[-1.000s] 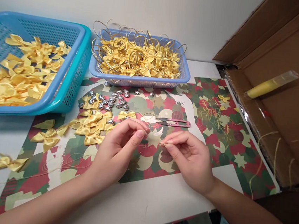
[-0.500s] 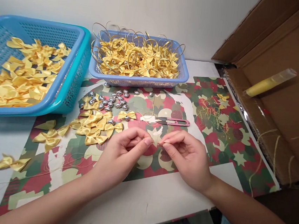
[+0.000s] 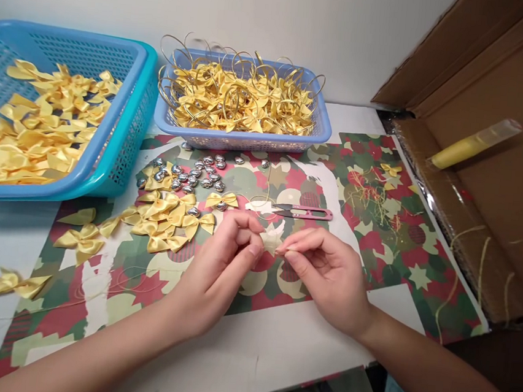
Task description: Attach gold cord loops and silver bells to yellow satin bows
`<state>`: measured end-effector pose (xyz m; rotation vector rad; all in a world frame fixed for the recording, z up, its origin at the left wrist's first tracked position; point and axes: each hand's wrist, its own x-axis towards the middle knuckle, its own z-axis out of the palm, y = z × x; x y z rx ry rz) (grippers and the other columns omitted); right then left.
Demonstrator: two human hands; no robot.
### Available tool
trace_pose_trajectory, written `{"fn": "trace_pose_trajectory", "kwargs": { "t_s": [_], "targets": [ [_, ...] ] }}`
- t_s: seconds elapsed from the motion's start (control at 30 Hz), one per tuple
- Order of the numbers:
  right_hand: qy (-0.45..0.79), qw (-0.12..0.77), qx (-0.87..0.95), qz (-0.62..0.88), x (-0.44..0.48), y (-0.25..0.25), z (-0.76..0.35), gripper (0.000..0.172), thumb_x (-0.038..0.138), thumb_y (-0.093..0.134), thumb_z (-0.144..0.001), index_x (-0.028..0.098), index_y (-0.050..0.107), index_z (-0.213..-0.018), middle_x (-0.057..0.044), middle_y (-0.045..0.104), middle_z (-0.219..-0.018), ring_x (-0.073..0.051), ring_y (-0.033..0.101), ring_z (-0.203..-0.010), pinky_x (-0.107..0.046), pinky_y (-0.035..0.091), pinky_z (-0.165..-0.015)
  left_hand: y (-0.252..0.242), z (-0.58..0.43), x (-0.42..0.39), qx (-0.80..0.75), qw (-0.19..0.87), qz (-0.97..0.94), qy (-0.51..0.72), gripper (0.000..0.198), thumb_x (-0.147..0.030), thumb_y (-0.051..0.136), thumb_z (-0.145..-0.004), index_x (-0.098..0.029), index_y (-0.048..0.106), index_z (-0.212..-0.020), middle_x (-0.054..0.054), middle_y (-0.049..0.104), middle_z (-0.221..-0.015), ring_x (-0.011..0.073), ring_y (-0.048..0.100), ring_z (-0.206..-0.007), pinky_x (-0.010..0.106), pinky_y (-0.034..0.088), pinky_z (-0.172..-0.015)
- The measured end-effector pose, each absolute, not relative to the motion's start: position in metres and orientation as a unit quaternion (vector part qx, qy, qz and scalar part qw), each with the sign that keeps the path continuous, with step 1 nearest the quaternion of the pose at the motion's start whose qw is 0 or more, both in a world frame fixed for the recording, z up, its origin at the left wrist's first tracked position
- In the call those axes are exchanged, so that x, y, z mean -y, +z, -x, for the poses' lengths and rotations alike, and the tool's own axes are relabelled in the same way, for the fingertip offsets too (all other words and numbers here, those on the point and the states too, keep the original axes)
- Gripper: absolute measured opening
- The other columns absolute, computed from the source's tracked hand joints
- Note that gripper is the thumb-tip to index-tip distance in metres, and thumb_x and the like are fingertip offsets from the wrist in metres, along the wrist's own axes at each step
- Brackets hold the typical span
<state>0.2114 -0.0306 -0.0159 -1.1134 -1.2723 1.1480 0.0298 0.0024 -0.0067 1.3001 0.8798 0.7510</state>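
My left hand (image 3: 226, 273) is curled above the patterned sheet, thumb tip against the bent fingers; whatever it pinches is too small to see. Close by on the right, my right hand (image 3: 328, 273) has thumb and forefinger pressed together, and what lies in that pinch cannot be made out either. Just beyond them lie pink-handled thread snips (image 3: 303, 212) and a loop of thin gold thread (image 3: 268, 187). Left of these is a pile of yellow satin bows (image 3: 164, 217), with shiny silver bells (image 3: 193, 180) behind. One bow (image 3: 222, 201) sits apart near a bell.
At the back, a blue basket (image 3: 243, 137) holds bows and gold loops. Stacked baskets (image 3: 127, 103) with more bows stand at left. Thread scraps (image 3: 372, 197) lie at right, before a cardboard box (image 3: 484, 88) with a yellow-filled tube (image 3: 474, 145). A single bow (image 3: 17, 283) lies front left.
My left hand has tilted more upright, and its thumb tip has drawn slightly left and down, widening the gap between the hands. My right hand has stayed almost still.
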Motion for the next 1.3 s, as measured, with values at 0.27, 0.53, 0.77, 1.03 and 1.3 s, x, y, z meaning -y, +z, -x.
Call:
{"fn": "trace_pose_trajectory", "kwargs": {
  "t_s": [0.27,0.53,0.77,1.03,1.3],
  "targets": [
    [0.462,0.519,0.554,0.459,0.03,-0.014,-0.214,0.009,0.015,0.063,-0.09,0.022,0.064,-0.084,-0.005,0.071,-0.091,-0.016,0.07,-0.083,-0.025,0.06,-0.06,-0.003,-0.027,-0.008,-0.393,0.55,-0.673,0.301,0.007,-0.021,0.052,-0.097,-0.021,0.054,-0.103,-0.001,0.068,-0.076,0.0138,0.066,-0.071,0.024,0.049,-0.066],
    [0.415,0.514,0.583,0.473,0.028,-0.014,-0.217,0.01,0.015,0.064,-0.089,0.024,0.064,-0.084,-0.004,0.066,-0.092,-0.016,0.065,-0.085,-0.026,0.059,-0.06,0.01,-0.019,-0.023,-0.425,0.476,-0.719,0.276,0.016,-0.024,0.06,-0.092,-0.022,0.067,-0.078,-0.001,0.067,-0.072,0.0128,0.06,-0.064,0.023,0.045,-0.058],
    [0.366,0.497,0.644,0.453,0.025,-0.013,-0.219,0.013,0.012,0.066,-0.087,0.024,0.063,-0.082,-0.002,0.067,-0.088,-0.017,0.064,-0.086,-0.037,0.055,-0.081,0.012,-0.018,-0.029,-0.338,0.635,-0.651,0.241,0.02,-0.026,0.057,-0.094,-0.02,0.064,-0.077,0.007,0.065,-0.111,0.0191,0.06,-0.103,0.028,0.048,-0.082],
    [0.478,0.504,0.59,0.413,0.027,-0.011,-0.219,0.013,0.012,0.063,-0.09,0.023,0.063,-0.084,-0.003,0.07,-0.093,-0.015,0.068,-0.09,-0.029,0.058,-0.073,0.01,-0.021,-0.025,-0.308,0.768,-0.533,0.179,0.023,-0.035,0.055,-0.096,-0.019,0.058,-0.08,-0.002,0.055,-0.07,0.0107,0.044,-0.062,0.022,0.037,-0.056],
    [0.582,0.538,0.467,0.392,0.026,-0.011,-0.214,0.009,0.014,0.07,-0.086,0.022,0.069,-0.083,-0.002,0.073,-0.087,-0.012,0.07,-0.082,-0.024,0.061,-0.074,-0.002,-0.028,-0.012,-0.309,0.798,-0.465,0.227,0.025,-0.036,0.054,-0.099,-0.019,0.053,-0.08,-0.007,0.047,-0.067,0.0066,0.031,-0.056,0.019,0.028,-0.052]
  ]
}}
